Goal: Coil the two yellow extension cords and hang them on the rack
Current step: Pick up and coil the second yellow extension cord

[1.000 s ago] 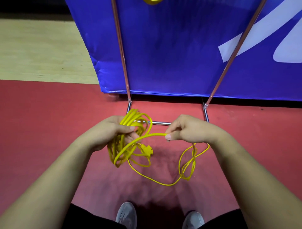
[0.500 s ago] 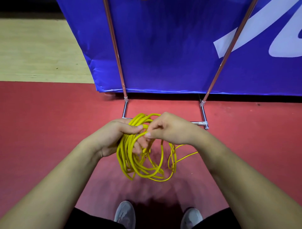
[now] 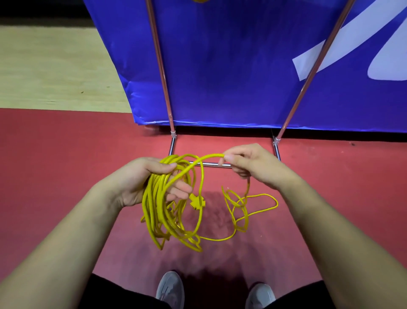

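Observation:
My left hand [image 3: 143,179] grips a bundle of several hanging loops of a yellow extension cord [image 3: 163,211]. Its yellow plug [image 3: 196,201] dangles beside the loops. My right hand [image 3: 253,165] pinches the same cord's free strand up high, to the right of the bundle. The loose tail [image 3: 248,207] drops from that hand and lies in small curls on the red floor. The metal rack [image 3: 164,72] stands just beyond my hands, with two slanted poles and a low crossbar. A bit of another yellow cord [image 3: 199,1] shows at the top edge, on the rack.
A blue banner [image 3: 231,66] stands right behind the rack. The floor is red [image 3: 55,165] under me, with pale wood [image 3: 55,66] at the far left. My grey shoes [image 3: 169,289] are at the bottom edge.
My right hand has moved right and away from the left hand, drawing out a new length of cord. The view has tilted slightly; the tail on the floor has shifted.

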